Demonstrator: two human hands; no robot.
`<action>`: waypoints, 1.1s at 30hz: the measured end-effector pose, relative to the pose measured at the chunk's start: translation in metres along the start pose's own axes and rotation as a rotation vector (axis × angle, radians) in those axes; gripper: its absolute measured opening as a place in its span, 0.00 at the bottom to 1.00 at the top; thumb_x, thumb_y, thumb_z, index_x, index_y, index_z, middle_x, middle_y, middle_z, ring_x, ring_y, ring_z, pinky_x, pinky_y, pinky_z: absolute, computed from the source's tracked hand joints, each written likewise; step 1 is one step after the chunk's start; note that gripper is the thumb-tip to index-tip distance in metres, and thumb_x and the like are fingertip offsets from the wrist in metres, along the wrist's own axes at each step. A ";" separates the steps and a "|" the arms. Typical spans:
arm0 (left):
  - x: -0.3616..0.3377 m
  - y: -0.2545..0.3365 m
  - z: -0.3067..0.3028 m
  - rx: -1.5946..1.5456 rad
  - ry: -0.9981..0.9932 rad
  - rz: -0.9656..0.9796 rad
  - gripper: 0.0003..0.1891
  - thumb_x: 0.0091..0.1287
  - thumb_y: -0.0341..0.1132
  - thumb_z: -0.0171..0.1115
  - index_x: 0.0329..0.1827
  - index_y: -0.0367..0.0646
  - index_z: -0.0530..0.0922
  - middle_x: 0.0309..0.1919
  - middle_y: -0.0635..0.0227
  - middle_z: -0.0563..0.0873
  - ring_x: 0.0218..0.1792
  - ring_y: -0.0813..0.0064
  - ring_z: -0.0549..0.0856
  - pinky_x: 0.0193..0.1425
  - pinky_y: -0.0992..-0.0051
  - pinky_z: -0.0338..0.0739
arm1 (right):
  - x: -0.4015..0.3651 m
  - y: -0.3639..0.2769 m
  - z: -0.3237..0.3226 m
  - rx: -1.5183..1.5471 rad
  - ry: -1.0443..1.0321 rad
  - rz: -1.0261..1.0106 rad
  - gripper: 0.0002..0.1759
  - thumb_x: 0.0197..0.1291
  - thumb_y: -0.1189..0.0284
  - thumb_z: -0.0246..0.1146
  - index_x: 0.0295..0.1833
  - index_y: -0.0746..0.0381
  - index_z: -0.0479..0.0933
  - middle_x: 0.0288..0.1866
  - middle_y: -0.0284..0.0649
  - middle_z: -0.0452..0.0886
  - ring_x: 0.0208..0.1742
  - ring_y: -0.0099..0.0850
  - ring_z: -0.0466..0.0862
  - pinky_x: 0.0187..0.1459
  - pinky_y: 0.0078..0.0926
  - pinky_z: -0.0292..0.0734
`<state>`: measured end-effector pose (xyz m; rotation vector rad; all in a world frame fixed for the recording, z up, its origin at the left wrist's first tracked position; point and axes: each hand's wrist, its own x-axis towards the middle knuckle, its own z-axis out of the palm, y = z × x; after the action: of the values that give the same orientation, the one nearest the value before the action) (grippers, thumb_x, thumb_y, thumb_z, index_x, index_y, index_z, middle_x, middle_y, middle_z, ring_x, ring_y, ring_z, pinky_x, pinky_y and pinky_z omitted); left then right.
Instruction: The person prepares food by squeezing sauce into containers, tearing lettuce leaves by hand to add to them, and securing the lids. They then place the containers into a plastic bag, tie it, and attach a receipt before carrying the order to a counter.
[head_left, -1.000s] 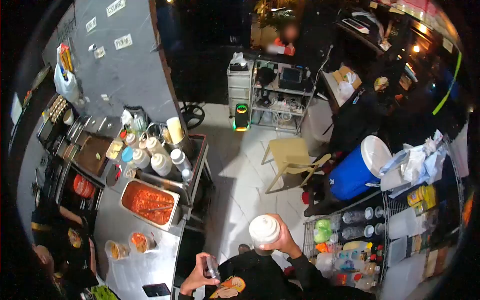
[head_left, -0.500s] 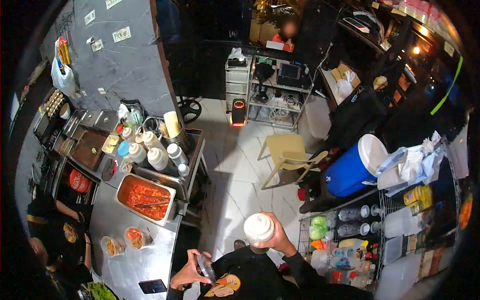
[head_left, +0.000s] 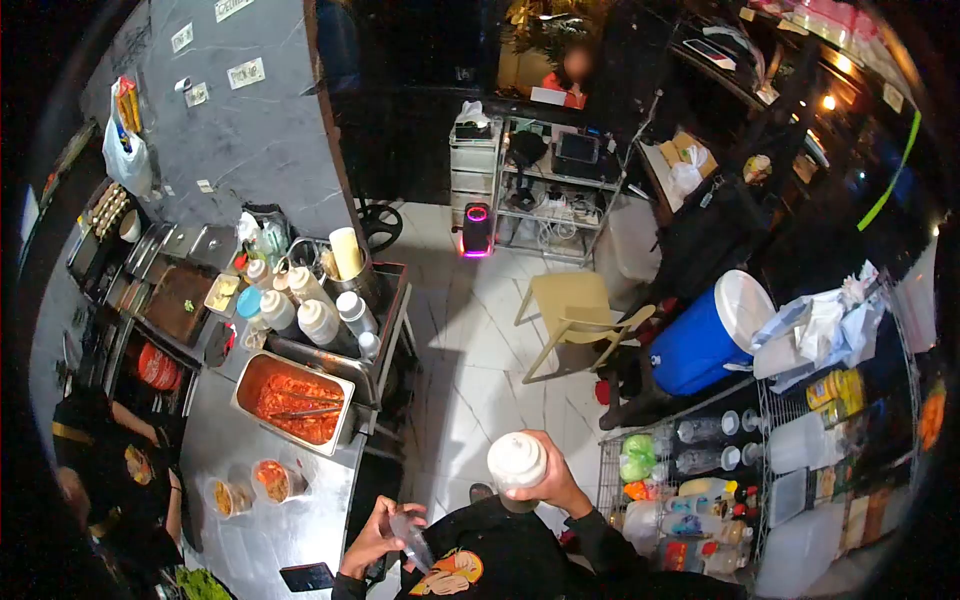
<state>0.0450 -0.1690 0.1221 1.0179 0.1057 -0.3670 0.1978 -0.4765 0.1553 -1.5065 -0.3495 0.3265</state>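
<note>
The right hand (head_left: 557, 485) is closed around a white bottle (head_left: 516, 462), which stands upright in front of the chest, at about 6 o'clock in the view. The left hand (head_left: 371, 541) is at 7 o'clock, its fingers curled around a small clear cup (head_left: 412, 531), tilted; what is inside I cannot tell. The two hands are near each other but apart. The steel bench (head_left: 262, 535) lies at 8 o'clock and carries a tray of red sauce (head_left: 293, 402). A blue cooler (head_left: 698, 348) stands on the floor at 3 o'clock, and a yellow chair (head_left: 577, 310) near the centre.
</note>
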 end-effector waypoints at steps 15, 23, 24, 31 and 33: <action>-0.013 -0.018 0.003 0.155 0.188 0.115 0.34 0.61 0.54 0.69 0.62 0.47 0.65 0.65 0.56 0.73 0.63 0.63 0.76 0.69 0.62 0.69 | 0.000 0.000 0.004 -0.025 0.050 0.072 0.55 0.29 0.63 0.85 0.66 0.64 0.64 0.58 0.42 0.75 0.61 0.34 0.76 0.64 0.37 0.73; -0.060 -0.038 0.013 0.136 0.405 0.196 0.31 0.64 0.58 0.65 0.62 0.50 0.66 0.66 0.62 0.70 0.67 0.66 0.69 0.68 0.62 0.65 | 0.026 0.086 -0.013 -0.153 -0.144 -0.079 0.68 0.35 0.59 0.82 0.78 0.66 0.47 0.72 0.47 0.63 0.71 0.40 0.67 0.71 0.41 0.61; -0.069 -0.045 0.015 0.044 0.454 0.205 0.32 0.64 0.58 0.65 0.62 0.50 0.66 0.65 0.62 0.70 0.66 0.66 0.70 0.68 0.62 0.66 | 0.040 0.071 -0.003 -0.299 -0.275 -0.075 0.67 0.37 0.53 0.82 0.77 0.68 0.50 0.70 0.47 0.65 0.69 0.39 0.69 0.69 0.40 0.63; -0.122 -0.064 0.019 -0.401 0.652 0.357 0.29 0.63 0.52 0.66 0.61 0.51 0.67 0.55 0.68 0.70 0.55 0.73 0.74 0.58 0.68 0.73 | 0.082 0.044 0.124 -0.166 -0.727 0.021 0.56 0.38 0.46 0.79 0.67 0.66 0.61 0.56 0.42 0.74 0.57 0.34 0.77 0.59 0.34 0.73; -0.137 -0.068 0.006 -0.449 0.647 0.403 0.27 0.62 0.50 0.67 0.60 0.52 0.68 0.54 0.70 0.70 0.53 0.76 0.74 0.55 0.71 0.75 | 0.086 0.046 0.163 -0.138 -0.804 0.086 0.55 0.39 0.45 0.79 0.67 0.66 0.63 0.55 0.42 0.74 0.57 0.33 0.77 0.59 0.33 0.73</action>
<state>-0.1068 -0.1713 0.1051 0.6549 0.5321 0.3559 0.2078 -0.2909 0.1170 -1.4727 -0.9553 0.9973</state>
